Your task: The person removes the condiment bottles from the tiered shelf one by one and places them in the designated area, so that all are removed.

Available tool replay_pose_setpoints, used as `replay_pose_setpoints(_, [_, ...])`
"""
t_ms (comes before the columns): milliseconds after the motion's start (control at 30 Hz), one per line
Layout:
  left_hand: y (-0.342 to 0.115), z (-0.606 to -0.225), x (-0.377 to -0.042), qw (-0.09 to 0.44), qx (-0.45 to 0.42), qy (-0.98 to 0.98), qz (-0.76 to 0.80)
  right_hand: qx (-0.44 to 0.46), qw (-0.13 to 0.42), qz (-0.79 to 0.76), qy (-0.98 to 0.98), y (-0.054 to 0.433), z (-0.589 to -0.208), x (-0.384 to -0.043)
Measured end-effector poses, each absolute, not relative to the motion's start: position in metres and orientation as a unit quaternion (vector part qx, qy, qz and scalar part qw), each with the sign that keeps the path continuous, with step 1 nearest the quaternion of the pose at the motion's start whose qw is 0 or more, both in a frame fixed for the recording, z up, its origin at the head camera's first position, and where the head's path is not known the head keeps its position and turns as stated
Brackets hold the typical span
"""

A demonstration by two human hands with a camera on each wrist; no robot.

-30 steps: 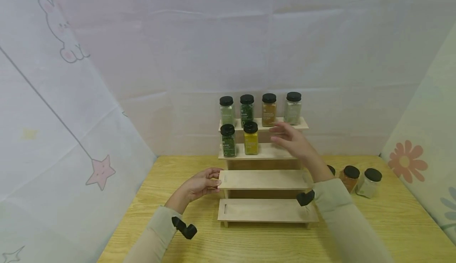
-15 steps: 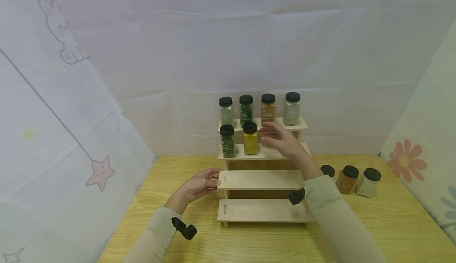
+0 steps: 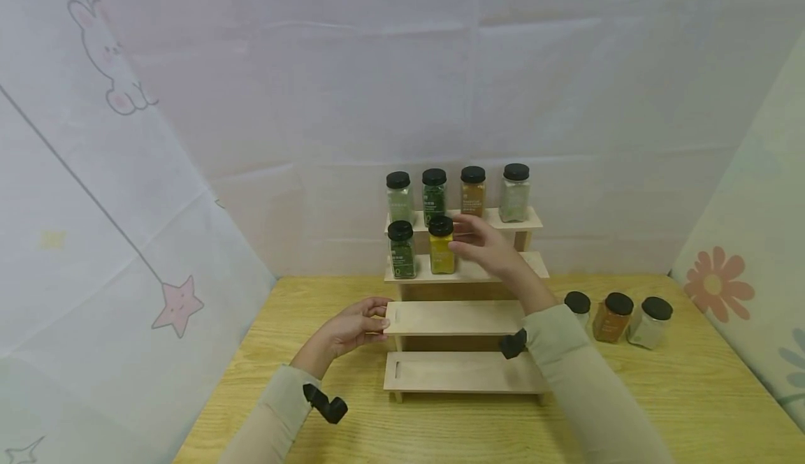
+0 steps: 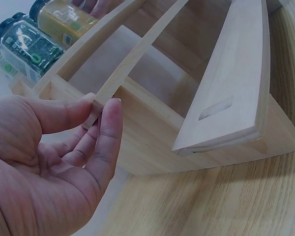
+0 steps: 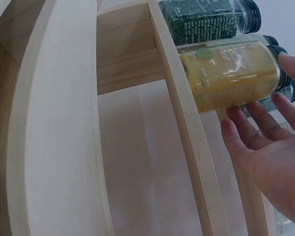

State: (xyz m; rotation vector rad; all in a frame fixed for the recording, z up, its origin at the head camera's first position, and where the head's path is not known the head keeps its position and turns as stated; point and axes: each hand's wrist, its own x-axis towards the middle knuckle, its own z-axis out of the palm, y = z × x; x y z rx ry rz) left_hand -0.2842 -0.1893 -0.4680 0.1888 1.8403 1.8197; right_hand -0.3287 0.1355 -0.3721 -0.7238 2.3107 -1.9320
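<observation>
A tiered wooden spice rack (image 3: pixel 455 317) stands on the table. My left hand (image 3: pixel 352 325) pinches the left end of its third tier, thumb above and fingers below, as the left wrist view (image 4: pixel 64 152) shows. On the second tier stand a jar of green herbs (image 3: pixel 402 254) and a jar of yellow spice (image 3: pixel 442 254). My right hand (image 3: pixel 487 251) is at the yellow jar's right side, fingers spread and slightly bent. In the right wrist view its thumb is by the black lid and the fingers (image 5: pixel 270 128) lie alongside the yellow jar; firm contact cannot be told.
Several jars line the top tier, among them an orange-brown one (image 3: pixel 473 195) and a pale one (image 3: pixel 516 198). Three jars, including a reddish one (image 3: pixel 613 321), stand on the table (image 3: pixel 704 394) right of the rack. A white cloth backdrop (image 3: pixel 314 100) rises behind.
My right hand has moved left along the second tier, up to the yellow jar. The left hand keeps its hold on the rack, and the jars stand where they were.
</observation>
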Motion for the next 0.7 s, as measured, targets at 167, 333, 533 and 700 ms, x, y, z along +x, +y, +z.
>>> replay_pose_setpoints(167, [-0.190,-0.469,-0.285,0.270,0.073,0.684,0.674,-0.230,0.022,-0.622,0.748,0.130,-0.371,-0.332])
replay_pose_setpoints(333, [-0.190,-0.470,-0.286,0.272,0.075,0.680,0.677,-0.220,0.031,-0.615,0.757,0.125,-0.370,-0.334])
replay_pose_setpoints(533, [-0.190,-0.472,-0.289,0.276,0.076,0.675,0.680,-0.217,0.022,-0.602,0.768,0.119,-0.371,-0.336])
replay_pose_setpoints(700, [-0.190,-0.473,-0.290,0.277,0.077,0.675,0.680,-0.217,0.020,-0.599,0.770,0.114,-0.373,-0.339])
